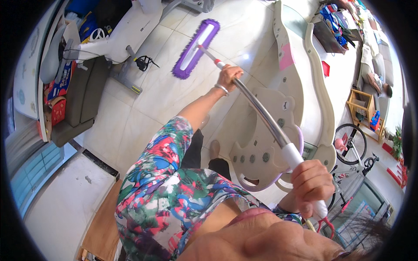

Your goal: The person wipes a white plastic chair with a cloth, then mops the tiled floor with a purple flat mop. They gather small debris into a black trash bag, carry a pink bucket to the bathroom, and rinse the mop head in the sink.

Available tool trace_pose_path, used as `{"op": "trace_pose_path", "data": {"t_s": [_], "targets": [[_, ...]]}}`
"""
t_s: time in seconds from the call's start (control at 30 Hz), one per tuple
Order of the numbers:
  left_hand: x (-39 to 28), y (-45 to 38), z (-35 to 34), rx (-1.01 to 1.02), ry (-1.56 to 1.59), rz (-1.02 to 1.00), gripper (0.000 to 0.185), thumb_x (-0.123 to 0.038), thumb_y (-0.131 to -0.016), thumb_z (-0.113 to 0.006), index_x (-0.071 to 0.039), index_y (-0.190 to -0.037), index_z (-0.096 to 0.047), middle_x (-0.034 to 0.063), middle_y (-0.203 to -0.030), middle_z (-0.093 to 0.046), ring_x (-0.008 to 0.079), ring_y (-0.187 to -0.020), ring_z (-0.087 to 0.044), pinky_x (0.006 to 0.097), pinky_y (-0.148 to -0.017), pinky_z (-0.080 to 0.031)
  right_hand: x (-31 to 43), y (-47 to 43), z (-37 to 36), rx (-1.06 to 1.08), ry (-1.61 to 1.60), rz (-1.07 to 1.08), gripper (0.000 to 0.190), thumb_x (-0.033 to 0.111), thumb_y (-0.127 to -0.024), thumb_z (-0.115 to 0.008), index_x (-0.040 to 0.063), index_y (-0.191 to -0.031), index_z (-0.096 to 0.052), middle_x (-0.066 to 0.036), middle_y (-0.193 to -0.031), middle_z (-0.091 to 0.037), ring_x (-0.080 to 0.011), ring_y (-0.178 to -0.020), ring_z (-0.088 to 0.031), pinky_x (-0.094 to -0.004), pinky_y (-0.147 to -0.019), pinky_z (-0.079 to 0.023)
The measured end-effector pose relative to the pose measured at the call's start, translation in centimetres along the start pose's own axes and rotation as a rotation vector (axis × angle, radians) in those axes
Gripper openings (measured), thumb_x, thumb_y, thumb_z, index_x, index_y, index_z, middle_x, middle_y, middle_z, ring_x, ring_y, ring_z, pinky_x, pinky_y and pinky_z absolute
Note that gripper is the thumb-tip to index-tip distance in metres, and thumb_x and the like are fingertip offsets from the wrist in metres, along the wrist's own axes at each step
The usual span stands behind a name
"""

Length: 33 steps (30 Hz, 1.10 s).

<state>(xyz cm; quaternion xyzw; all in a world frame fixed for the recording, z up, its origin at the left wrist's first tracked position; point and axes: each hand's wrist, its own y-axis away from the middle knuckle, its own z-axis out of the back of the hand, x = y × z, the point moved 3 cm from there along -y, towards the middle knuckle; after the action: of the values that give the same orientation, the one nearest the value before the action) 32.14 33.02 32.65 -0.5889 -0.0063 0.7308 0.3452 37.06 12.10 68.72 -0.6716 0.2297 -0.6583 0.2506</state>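
A flat mop with a purple fringed pad point(196, 49) rests on the tiled floor, upper centre. Its metal pole point(261, 107) runs diagonally down to the right, ending in a white grip near my face. My left hand point(230, 78), a bangle on its wrist, is wrapped around the upper part of the pole near the red and white joint. My right hand point(312, 187) is closed around the white grip at the pole's other end. A red loop hangs from the grip's tip. My feet are below the pole, partly hidden by my floral shirt.
A beige plastic children's slide point(266, 146) stands right of my feet. An exercise bike point(130, 36) and a dark sofa point(81, 98) are at the left. Farther right are a bicycle point(351, 143), a wooden rack point(361, 104), a red dustpan-like item point(325, 68) and a person lying on a grey sofa point(378, 62).
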Motion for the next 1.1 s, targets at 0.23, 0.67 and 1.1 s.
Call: {"op": "trace_pose_path", "data": {"t_s": [0.23,0.67,1.1], "targets": [[-2.3,-1.2,-1.1,-0.191,-0.011,0.017,0.002,-0.005,-0.083,-0.064,-0.006,-0.083,-0.065,0.0098,-0.070,-0.062,0.0272,-0.070,-0.059,0.0371,-0.066,-0.047,0.5,-4.0,2.2,0.197,-0.128,-0.032,0.025,0.005,-0.080,-0.063,0.004,-0.060,-0.049,-0.004,-0.051,-0.049,-0.0192,-0.037,-0.046,-0.0311,-0.040,-0.042],[3.9,-19.7,-11.5,-0.267,-0.087,0.116,0.003,-0.009,-0.085,-0.063,-0.006,-0.084,-0.065,0.0095,-0.073,-0.063,0.0258,-0.071,-0.060,0.0366,-0.066,-0.047,-6.6,-12.3,22.3,0.214,-0.142,0.039,0.029,0.008,-0.083,-0.060,0.006,-0.057,-0.046,-0.002,-0.045,-0.044,-0.0162,-0.034,-0.041,-0.0289,-0.037,-0.037],[16.9,-35.6,-17.6,0.258,-0.253,-0.107,0.008,-0.016,-0.081,-0.060,-0.011,-0.076,-0.063,0.0059,-0.071,-0.062,0.0285,-0.074,-0.057,0.0382,-0.080,-0.042,-17.8,-9.9,32.4,-0.308,0.153,-0.080,0.029,0.015,-0.084,-0.058,0.005,-0.063,-0.041,-0.004,-0.050,-0.044,-0.0203,-0.042,-0.044,-0.0343,-0.045,-0.042]]}}
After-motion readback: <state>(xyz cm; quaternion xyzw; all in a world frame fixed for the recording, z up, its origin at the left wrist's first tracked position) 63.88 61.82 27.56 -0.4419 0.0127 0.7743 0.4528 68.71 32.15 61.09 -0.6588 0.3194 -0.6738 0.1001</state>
